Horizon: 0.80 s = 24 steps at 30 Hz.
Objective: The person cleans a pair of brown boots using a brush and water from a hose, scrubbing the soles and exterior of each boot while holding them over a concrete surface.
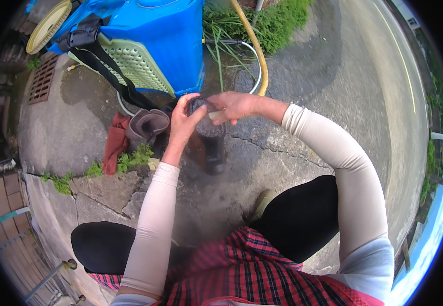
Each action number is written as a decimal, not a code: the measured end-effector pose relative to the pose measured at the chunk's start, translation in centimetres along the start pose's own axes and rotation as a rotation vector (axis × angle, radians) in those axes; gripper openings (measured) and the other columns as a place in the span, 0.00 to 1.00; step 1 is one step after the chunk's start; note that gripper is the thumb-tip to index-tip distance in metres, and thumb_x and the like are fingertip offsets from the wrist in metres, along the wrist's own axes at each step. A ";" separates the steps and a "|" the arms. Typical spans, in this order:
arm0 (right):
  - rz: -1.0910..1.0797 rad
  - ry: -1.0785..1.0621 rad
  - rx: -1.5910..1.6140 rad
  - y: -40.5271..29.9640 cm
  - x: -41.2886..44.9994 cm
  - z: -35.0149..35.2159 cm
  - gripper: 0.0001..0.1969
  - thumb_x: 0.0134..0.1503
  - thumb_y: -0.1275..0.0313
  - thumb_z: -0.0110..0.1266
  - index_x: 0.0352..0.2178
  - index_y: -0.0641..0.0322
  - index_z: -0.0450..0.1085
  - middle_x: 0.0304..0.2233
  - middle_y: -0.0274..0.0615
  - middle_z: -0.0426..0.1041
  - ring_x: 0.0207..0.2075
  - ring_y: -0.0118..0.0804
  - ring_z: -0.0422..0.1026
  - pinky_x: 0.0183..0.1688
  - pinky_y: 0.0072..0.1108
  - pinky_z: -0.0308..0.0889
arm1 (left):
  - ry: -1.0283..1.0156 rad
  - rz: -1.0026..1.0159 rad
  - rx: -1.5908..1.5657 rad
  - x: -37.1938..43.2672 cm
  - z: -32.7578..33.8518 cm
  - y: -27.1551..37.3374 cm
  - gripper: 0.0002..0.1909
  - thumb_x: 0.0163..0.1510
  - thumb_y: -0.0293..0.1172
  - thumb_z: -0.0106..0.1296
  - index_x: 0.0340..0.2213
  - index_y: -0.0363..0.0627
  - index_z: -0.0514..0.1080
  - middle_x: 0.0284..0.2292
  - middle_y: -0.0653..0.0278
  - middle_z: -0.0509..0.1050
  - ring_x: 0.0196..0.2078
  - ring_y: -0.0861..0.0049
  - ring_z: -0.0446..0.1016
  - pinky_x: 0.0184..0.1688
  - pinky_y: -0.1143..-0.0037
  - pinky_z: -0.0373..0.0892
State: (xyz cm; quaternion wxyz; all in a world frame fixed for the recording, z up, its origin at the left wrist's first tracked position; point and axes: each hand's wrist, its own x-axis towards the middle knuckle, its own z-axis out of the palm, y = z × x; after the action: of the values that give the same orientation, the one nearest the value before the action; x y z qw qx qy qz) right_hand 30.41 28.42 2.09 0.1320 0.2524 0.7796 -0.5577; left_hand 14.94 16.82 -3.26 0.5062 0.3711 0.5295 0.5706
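Observation:
My left hand [186, 120] grips the upper part of a dark, wet object [212, 143], possibly a boot, which hangs over the wet concrete in front of me. Between the fingers of my right hand [232, 107] is a small pale flat piece [216, 114], held against or close to the dark object's side; I cannot tell what it is made of. Left of my left hand stands a brown boot [148, 124] with its opening facing up. Beside it, a rust-red cloth [115, 143] lies crumpled on the ground.
A blue backpack sprayer tank [168, 42] with black straps [110, 69] stands just ahead. Its round yellowish lid [49, 26] is at the left. A yellow hose [258, 46] and white tube [260, 70] run right of it. A drain grate [43, 78] and cracked concrete lie around.

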 end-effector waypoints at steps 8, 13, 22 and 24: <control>0.128 0.055 0.129 0.1 1.4 1.8 0.40 0.46 0.64 0.58 0.55 0.74 0.49 0.28 0.45 0.70 0.17 0.28 0.67 0.20 0.20 0.62 | 0.429 -0.146 0.285 3.7 -0.7 -2.2 0.22 0.57 0.46 0.44 0.30 0.34 0.73 0.19 0.71 0.68 0.25 0.87 0.61 0.30 0.82 0.60; 0.133 0.069 0.137 3.9 2.7 0.2 0.40 0.48 0.63 0.56 0.57 0.70 0.46 0.30 0.43 0.69 0.19 0.27 0.67 0.21 0.20 0.62 | 0.561 0.060 0.653 -3.5 -0.7 -6.1 0.25 0.56 0.46 0.42 0.43 0.33 0.67 0.42 0.47 0.69 0.47 0.60 0.65 0.48 0.68 0.61; 0.225 0.106 -0.218 9.9 3.7 -1.8 0.21 0.55 0.61 0.47 0.46 0.64 0.64 0.24 0.47 0.74 0.21 0.37 0.74 0.38 0.29 0.66 | 0.341 -0.553 0.134 -11.6 4.3 -12.4 0.41 0.41 0.49 0.62 0.48 0.31 0.62 0.31 0.65 0.68 0.33 0.80 0.69 0.32 0.82 0.66; 0.233 0.140 -0.221 11.3 3.5 -1.6 0.20 0.55 0.61 0.46 0.45 0.63 0.65 0.22 0.45 0.74 0.22 0.37 0.74 0.38 0.30 0.66 | 0.328 -0.481 0.156 -10.6 4.9 -12.8 0.42 0.39 0.48 0.64 0.48 0.30 0.62 0.31 0.66 0.68 0.32 0.79 0.68 0.32 0.81 0.65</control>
State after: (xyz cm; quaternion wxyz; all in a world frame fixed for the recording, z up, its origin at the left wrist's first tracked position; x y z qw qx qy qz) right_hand 33.65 33.60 -8.15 0.1682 0.3630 0.8090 -0.4306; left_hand 24.27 6.76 -13.83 0.5046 0.1755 0.7191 0.4444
